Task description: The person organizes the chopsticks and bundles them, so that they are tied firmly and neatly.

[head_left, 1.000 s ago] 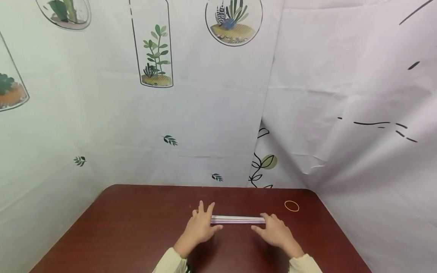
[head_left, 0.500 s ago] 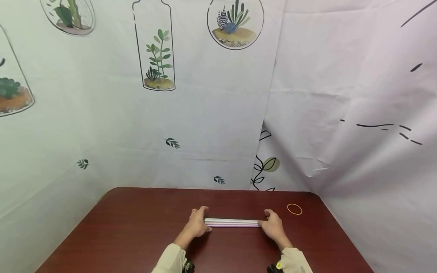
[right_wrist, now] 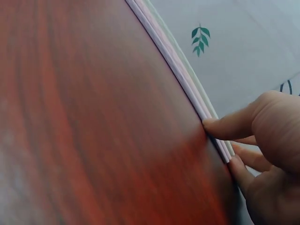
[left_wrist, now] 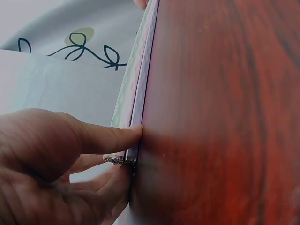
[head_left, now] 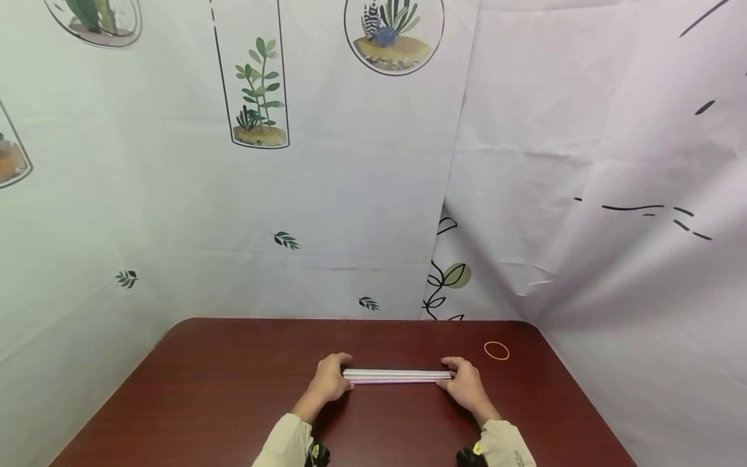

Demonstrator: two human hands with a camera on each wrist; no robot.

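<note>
A tight row of long thin sticks [head_left: 397, 376], pale green, pink and lilac, lies crosswise on the dark red table. At its left end my left hand [head_left: 329, 379] pinches it, thumb on the near side and fingers behind. Dark, glittery stick ends [left_wrist: 119, 160] show between thumb and fingers in the left wrist view. My right hand [head_left: 465, 384] holds the other end the same way; in the right wrist view its thumb [right_wrist: 215, 126] presses the lilac side, with fingertips at the tips of the sticks.
A yellow rubber band [head_left: 497, 351] lies on the table [head_left: 233, 389] beyond my right hand. White cloth [head_left: 350, 194] printed with plants hangs behind the table and along its sides. Black wrist devices [head_left: 318, 454] show at both cuffs.
My left hand has shifted left, its splayed fingers now bent around the left stick ends. The right hand has closed in on the right ends. More of the row shows between the hands.
</note>
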